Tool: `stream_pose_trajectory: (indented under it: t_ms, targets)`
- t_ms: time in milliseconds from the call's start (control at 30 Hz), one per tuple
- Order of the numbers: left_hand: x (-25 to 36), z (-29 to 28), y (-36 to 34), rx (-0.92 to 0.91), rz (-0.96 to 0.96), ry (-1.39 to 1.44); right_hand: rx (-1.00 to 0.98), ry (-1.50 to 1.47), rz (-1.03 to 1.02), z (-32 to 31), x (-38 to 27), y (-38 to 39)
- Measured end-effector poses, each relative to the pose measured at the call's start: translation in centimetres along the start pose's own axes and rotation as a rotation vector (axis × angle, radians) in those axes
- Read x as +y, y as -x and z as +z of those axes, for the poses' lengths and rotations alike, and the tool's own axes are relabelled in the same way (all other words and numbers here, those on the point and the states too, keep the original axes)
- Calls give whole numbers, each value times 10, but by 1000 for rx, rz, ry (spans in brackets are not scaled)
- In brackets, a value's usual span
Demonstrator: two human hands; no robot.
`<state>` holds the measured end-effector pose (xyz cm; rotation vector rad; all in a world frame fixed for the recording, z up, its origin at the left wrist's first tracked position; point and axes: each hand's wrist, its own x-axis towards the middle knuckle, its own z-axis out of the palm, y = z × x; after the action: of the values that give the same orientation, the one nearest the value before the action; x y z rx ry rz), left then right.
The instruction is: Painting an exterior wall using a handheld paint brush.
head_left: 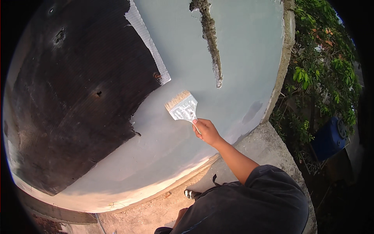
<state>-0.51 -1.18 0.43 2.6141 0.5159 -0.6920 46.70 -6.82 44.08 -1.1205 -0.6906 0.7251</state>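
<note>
My right hand (205, 132) grips the handle of a wide, paint-smeared brush (183, 107), its pale bristles pointing up and left against the light grey-blue plastered wall (245, 58). Left of the brush is a large dark, torn panel (74, 85) with small holes and a ragged pale strip along its edge. Above the brush, a rough vertical gash (212, 46) runs through the plaster. A bit of skin, apparently my left hand (180, 215), shows low by my dark shirt; its fingers are hidden.
A rough concrete ledge (269, 148) borders the wall on the right. Beyond it are leafy branches (311, 74) and a blue plastic tank (327, 138). Below, my sandalled foot (191, 194) stands on a sandy concrete floor (144, 218), with a thin pipe at the lower left.
</note>
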Motion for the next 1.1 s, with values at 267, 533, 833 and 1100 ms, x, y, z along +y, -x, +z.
stream_pose_trajectory:
  t_ms: [267,533,833,1100]
  targets:
    - [-2,-1,12,29,-36,39,-10,-47,179,-14,75,43]
    - [-4,-1,-4,7,-67,64,-79,-9,-73,7,-34,1]
    - [3,7,26,48,-135,125,31,-55,176,-11,44,32]
    - [2,10,8,15,-151,148,0,57,-132,5,-34,-4]
